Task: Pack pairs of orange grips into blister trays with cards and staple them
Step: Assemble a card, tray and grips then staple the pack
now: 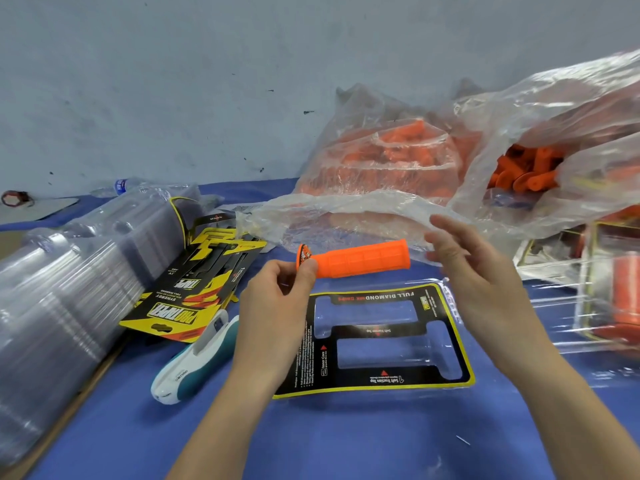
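My left hand (277, 299) pinches the flanged end of an orange grip (360, 259), which lies level in the air above the table. Just right of the grip's free end is my right hand (474, 268), fingers loosely spread and holding nothing. Below both hands a clear blister tray with a black-and-yellow card (377, 337) lies flat on the blue cloth; its two grip-shaped pockets are empty. A white and teal stapler (197, 358) lies to the tray's left.
A fanned pile of printed cards (197, 289) and a long stack of clear trays (69, 292) fill the left side. Plastic bags of orange grips (391, 157) sit at the back and right. Packed trays (609, 292) lie at the right edge.
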`<action>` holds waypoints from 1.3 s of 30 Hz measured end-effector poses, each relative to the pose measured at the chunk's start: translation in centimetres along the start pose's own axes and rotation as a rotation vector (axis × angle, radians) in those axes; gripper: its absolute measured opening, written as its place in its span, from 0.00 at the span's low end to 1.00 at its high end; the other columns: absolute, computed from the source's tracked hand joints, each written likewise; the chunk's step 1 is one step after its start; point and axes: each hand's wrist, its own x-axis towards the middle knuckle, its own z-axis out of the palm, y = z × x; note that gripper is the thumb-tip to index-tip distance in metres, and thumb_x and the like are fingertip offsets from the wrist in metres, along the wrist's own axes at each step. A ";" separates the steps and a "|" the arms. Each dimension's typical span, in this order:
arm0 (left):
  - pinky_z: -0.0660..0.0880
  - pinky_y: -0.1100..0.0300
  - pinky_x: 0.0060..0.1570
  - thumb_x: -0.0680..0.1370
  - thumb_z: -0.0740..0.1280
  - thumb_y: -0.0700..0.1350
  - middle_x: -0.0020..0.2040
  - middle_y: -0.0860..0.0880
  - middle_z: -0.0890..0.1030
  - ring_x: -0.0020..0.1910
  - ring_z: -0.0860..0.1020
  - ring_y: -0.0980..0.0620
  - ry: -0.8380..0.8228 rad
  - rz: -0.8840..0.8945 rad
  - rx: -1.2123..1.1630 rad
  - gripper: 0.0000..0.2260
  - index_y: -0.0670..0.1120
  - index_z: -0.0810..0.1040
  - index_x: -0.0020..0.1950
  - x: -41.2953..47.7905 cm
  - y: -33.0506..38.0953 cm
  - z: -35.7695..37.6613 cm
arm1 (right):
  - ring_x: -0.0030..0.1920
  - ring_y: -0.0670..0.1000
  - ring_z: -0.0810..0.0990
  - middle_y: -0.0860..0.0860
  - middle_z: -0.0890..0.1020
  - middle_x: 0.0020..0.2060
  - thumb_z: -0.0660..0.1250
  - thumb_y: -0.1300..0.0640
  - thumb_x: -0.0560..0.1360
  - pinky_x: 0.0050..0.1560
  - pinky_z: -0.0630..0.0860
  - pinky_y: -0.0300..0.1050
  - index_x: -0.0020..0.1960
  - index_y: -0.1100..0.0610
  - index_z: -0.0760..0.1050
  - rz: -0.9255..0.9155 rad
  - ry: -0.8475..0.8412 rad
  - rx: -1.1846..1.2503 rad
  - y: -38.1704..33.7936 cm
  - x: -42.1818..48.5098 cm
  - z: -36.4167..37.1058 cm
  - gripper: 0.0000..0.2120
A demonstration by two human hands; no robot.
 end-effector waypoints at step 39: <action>0.68 0.56 0.34 0.79 0.62 0.61 0.33 0.57 0.78 0.41 0.76 0.53 -0.165 -0.088 0.499 0.17 0.51 0.76 0.37 -1.1 -2.2 1.8 | 0.67 0.54 0.69 0.47 0.76 0.59 0.59 0.50 0.81 0.75 0.51 0.61 0.57 0.47 0.76 -0.011 -0.118 -1.094 4.0 -0.5 -0.2 0.09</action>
